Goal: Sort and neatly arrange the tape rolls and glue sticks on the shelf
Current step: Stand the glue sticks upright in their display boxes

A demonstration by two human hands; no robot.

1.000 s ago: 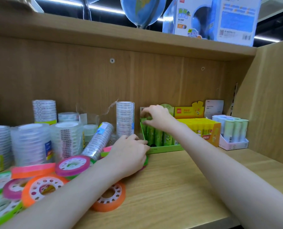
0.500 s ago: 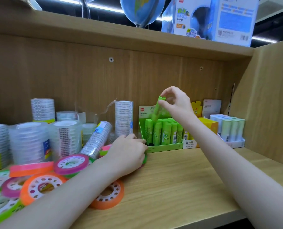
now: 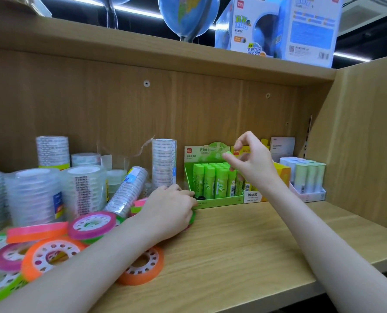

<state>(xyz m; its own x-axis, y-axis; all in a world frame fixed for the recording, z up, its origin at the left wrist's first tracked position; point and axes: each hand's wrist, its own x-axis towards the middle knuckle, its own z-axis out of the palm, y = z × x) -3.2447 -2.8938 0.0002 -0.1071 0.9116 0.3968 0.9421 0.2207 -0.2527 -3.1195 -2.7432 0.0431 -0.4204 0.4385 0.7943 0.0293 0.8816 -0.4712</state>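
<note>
The wooden shelf (image 3: 244, 242) carries the whole sort: on its left a loose crowd of clear tape stacks (image 3: 33, 195) and flat coloured tape rolls (image 3: 52, 256), on its right three display boxes of glue sticks side by side. The biggest risk sits in that left-hand crowd, where one clear stack (image 3: 127, 190) already leans on its neighbours; a nudge from the forearm could likely roll it off the front edge or knock the upright stacks over. Next is the green display box (image 3: 213, 181), filled with upright green sticks; it looks light, so a stick pushed in at an angle may shove it back or tip its neighbours. The left hand (image 3: 168, 214) rests at the box's front corner with fingers curled over a green tape roll (image 3: 191, 216), mostly hidden; whether it really grips the roll I cannot tell. The right hand (image 3: 252, 163) hovers above the box, pinching a green glue stick (image 3: 229, 155) between thumb and fingertips; so light a pinch on a smooth, tilted stick may let it slip and fall among the rest.
</note>
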